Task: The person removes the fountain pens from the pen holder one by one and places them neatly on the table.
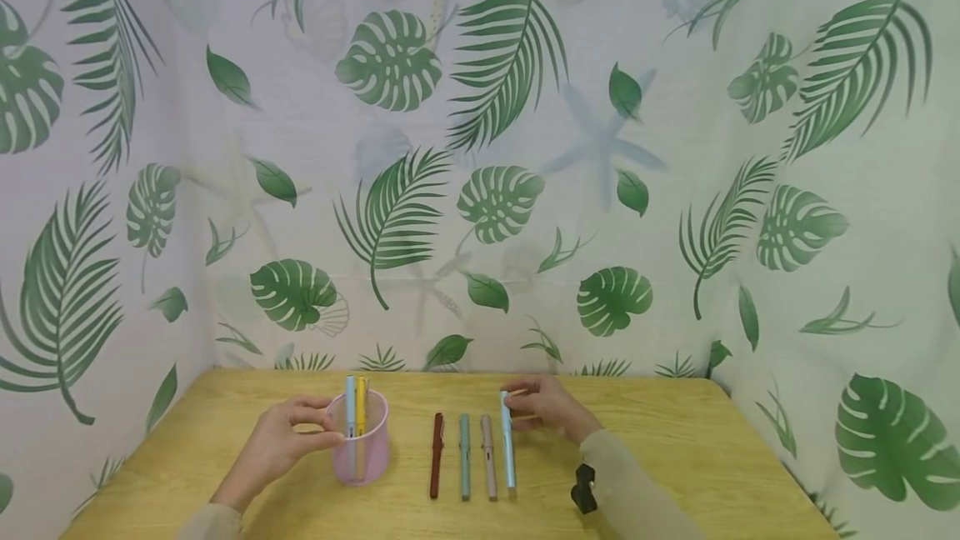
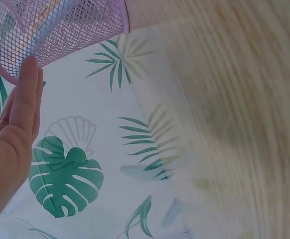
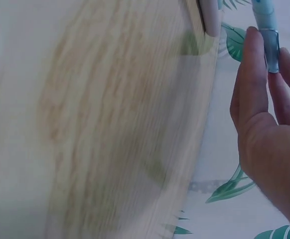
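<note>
On the left, a pale sleeve leads to the left hand, whose thumb and fingers hold the near-left side of a pink mesh pen cup at its rim. The cup stands upright on the yellow wood-grain table. Inside it, 2 pens stand upright side by side: a light blue pen, then a yellow pen.

To the cup's right, 3 capped pens lie apart in a row, pointing away from the person: a dark red pen, a sage green pen and a taupe pen. Just beside the taupe pen is a second light blue pen, its far end pinched between the thumb and fingers of the right hand; whether its near end touches the table I cannot tell. Farther right, a black device sits at the right sleeve.
</note>
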Demonstrator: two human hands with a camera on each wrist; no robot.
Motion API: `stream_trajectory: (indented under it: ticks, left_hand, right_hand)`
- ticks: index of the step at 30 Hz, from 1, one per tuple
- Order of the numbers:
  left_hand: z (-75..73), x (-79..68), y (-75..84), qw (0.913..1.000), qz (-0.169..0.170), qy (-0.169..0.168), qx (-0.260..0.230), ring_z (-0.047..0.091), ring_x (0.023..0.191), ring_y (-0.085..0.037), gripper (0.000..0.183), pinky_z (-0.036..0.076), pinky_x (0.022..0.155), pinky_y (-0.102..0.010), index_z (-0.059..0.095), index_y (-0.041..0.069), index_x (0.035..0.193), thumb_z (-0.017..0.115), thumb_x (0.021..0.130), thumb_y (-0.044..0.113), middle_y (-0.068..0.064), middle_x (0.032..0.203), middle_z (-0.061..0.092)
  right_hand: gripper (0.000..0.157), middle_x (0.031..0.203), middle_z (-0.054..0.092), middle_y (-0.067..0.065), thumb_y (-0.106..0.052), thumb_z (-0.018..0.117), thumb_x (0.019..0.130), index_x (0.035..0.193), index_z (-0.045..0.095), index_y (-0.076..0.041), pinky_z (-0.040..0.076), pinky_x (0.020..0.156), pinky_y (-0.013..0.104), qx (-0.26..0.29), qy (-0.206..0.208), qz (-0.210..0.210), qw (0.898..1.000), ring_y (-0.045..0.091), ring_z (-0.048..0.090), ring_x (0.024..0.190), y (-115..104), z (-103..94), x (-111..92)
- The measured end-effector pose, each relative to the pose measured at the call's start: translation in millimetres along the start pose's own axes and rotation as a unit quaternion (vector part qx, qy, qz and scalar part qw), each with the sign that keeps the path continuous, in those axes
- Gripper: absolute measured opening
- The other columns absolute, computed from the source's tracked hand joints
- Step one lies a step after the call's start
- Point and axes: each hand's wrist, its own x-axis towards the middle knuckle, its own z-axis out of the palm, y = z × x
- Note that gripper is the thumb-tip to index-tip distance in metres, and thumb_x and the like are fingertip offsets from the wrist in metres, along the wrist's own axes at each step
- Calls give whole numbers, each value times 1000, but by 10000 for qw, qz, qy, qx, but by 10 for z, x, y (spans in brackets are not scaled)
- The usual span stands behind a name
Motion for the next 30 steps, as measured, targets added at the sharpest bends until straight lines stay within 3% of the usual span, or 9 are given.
stream_trajectory:
  ticks: [9, 22, 30]
  left_hand:
    - [-23, 12, 6, 9999, 33, -20, 127, 56, 122, -40, 17, 57, 93, -52, 72, 22, 73, 85, 75, 33, -10, 127, 66]
    - [10, -34, 1, 9999, 7, -34, -101, 58, 120, -39, 16, 62, 86, -32, 72, 19, 73, 86, 74, 28, -13, 127, 65]
    - [0, 1, -4, 10000, -15, 49, 49, 59, 119, -38, 18, 62, 86, -35, 72, 20, 73, 86, 73, 32, -12, 126, 66]
  right_hand:
    - [37, 94, 71, 11, -3, 65, 92, 126, 57, 9, 64, 75, 38, -236, 204, 439, 9985, 17, 69, 80, 75, -10, 38]
    - [23, 87, 71, 14, 4, 68, 87, 109, 64, 11, 65, 69, 36, -563, 747, 655, 9935, 19, 69, 75, 141, 120, 46]
    - [22, 89, 70, 16, 3, 70, 86, 106, 67, 10, 65, 66, 34, -856, 934, 741, 9892, 18, 69, 71, 117, 176, 85]
